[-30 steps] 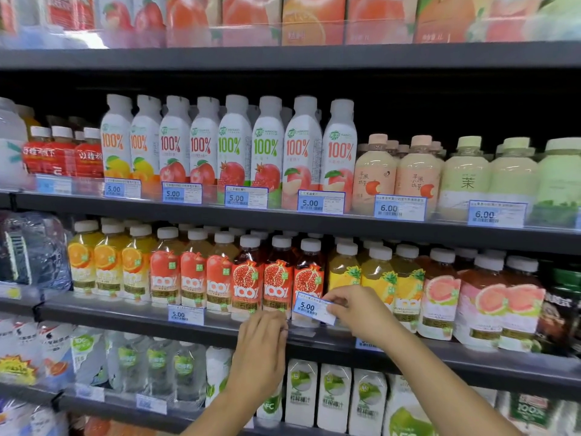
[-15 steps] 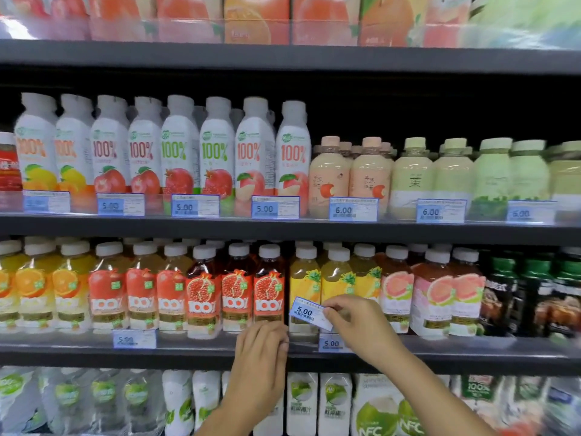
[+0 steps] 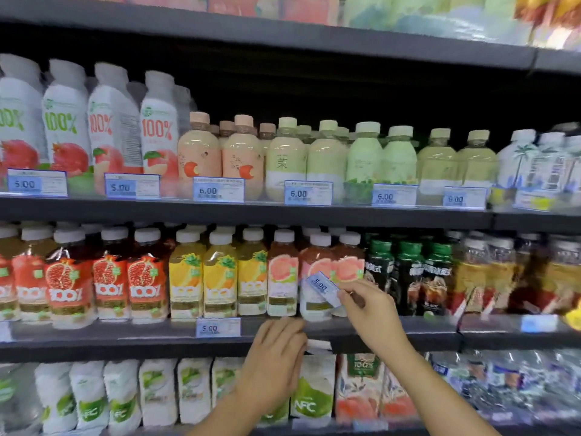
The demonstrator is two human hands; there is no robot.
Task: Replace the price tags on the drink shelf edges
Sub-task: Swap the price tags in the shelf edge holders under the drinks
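Two bare forearms, bare wrists

The dark middle shelf carries rows of juice bottles, with a 5.00 price tag on its edge. The shelf above holds pale bottles behind 6.00 tags.

You face dark grey shelving that fills your whole view, its boards stacked one above another. Behind the bottles on the second board, the back panel is black and in shadow. Light is brightest on the cartons along the top board, near its right end. A joint splits the boards toward the right edge, where another bay adjoins.
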